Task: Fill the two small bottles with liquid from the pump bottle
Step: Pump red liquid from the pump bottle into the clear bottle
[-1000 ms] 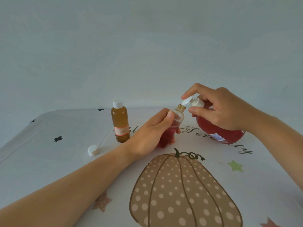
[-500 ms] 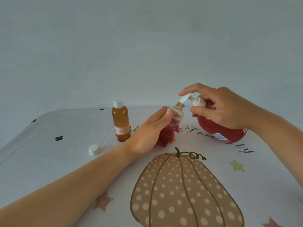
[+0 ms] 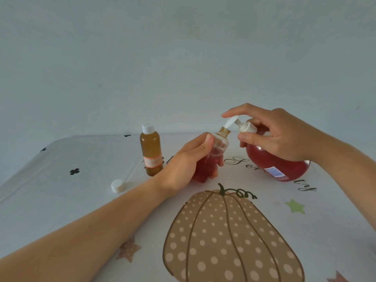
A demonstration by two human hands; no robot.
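Observation:
My left hand (image 3: pixel 189 161) grips a small uncapped bottle (image 3: pixel 213 157), tilted, more than half full of red liquid, its base on the table. Its open neck sits right under the white pump nozzle (image 3: pixel 231 122). My right hand (image 3: pixel 278 135) curls over the round pump bottle of red liquid (image 3: pixel 274 161), forefinger on top of the pump head and thumb by the white collar. A second small bottle (image 3: pixel 151 151), amber with a white cap and a pale label, stands upright to the left. A loose white cap (image 3: pixel 117 185) lies further left on the table.
The table carries a white cloth (image 3: pixel 61 204) printed with a large dotted pumpkin (image 3: pixel 227 241), stars and script lettering. A plain pale wall (image 3: pixel 183 58) rises behind the table's far edge.
The pump head has risen from its pressed-down position, and my right forefinger has lifted with it. My left hand keeps the small bottle under the nozzle.

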